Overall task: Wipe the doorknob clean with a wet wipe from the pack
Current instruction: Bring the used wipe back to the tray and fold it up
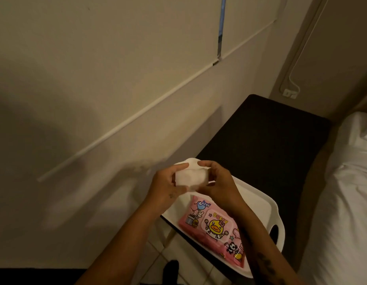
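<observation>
Presently left hand [167, 188] and right hand [218, 183] pinch the soft white wet wipe [191, 177] between them, above the pink cartoon-printed wipe pack [215, 225] on the white plastic tray [258, 204]; doorknob out of view, so its direction from the hands cannot be told.

Dim, warm light; soft shadows on the wall [96, 79], slight blur, wide-angle bending at the edges.

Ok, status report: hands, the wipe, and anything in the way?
Left hand and right hand both grip the wet wipe, over the tray. Pack lies on the tray. Doorknob not in view; nothing in the way.
</observation>
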